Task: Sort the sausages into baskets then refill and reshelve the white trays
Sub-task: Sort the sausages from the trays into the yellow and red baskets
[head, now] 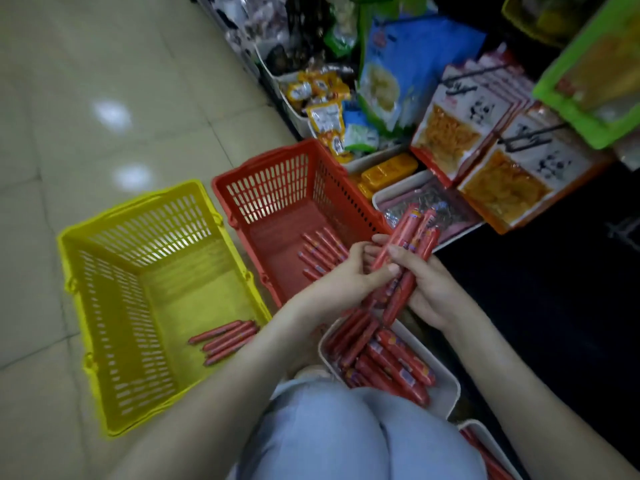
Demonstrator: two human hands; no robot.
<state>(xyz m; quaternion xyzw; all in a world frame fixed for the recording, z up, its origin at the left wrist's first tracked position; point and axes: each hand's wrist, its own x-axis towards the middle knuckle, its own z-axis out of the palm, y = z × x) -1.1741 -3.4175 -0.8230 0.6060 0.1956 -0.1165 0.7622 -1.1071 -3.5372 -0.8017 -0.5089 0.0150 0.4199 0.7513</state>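
Above white tray rim, right hand grips sausages.

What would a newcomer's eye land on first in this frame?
A yellow slotted plastic basket and a red slotted plastic basket sit side by side on the tiled floor, each holding a few red sausages. In the middle, the left hand and right hand grip a bundle of red wrapped sausages above a white plastic tray heaped with more.
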